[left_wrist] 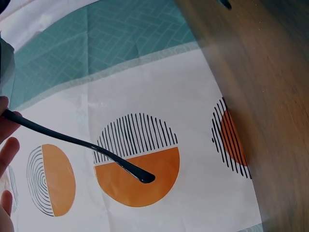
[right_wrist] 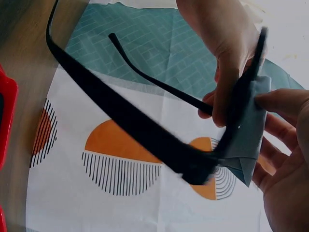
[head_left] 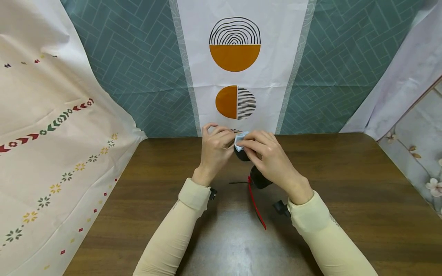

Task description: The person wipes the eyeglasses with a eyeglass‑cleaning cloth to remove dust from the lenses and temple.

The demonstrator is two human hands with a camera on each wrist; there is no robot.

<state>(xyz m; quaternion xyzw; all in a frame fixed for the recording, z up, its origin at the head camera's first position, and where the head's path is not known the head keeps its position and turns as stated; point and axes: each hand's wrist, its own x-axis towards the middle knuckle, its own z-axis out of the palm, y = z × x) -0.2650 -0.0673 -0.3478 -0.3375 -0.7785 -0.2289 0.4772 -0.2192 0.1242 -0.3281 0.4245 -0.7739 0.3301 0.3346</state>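
A pair of black sunglasses (right_wrist: 130, 111) is held up over the far part of the table. My left hand (head_left: 216, 149) pinches the frame; its thumb and fingers show on the frame in the right wrist view. One dark temple arm (left_wrist: 87, 142) sticks out from the left fingers in the left wrist view. My right hand (head_left: 272, 157) pinches a folded pale blue-grey cloth (right_wrist: 248, 135) against the front of the frame. A dark lens (head_left: 243, 154) shows just under the cloth (head_left: 240, 141), and a second dark rounded part (head_left: 259, 178) is below the right hand.
A thin curved red strip (head_left: 255, 203) shows below the hands, over the brown wooden table (head_left: 155, 214). Red-edged shapes (right_wrist: 8, 116) appear at the right wrist view's left edge. Behind the table hangs a teal and white patterned cloth (head_left: 138, 69); a cream embroidered cloth (head_left: 69, 153) covers the left side.
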